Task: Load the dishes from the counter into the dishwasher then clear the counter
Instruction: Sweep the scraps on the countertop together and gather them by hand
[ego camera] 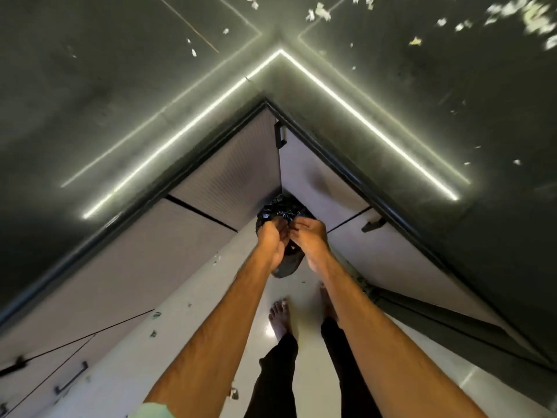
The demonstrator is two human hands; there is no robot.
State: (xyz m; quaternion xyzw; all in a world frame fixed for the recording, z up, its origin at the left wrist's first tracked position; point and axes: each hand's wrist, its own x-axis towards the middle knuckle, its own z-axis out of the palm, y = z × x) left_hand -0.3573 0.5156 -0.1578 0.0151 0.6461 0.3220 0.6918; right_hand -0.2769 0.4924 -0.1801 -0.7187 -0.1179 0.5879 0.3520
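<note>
A black plastic trash bag (280,211) hangs in the inner corner below the dark L-shaped counter (407,86). My left hand (271,239) and my right hand (309,233) are both stretched down to it, close together. The fingers of both hands are curled round the crumpled top of the bag. The lower part of the bag (287,267) shows between my wrists. Small pale food scraps (319,12) lie scattered on the counter's far right side.
Pale cabinet doors (235,173) with dark handles (281,134) meet in the corner under the counter. More drawer handles (70,377) sit at the lower left. My bare feet (280,315) stand on a glossy white floor with a few scraps (153,333).
</note>
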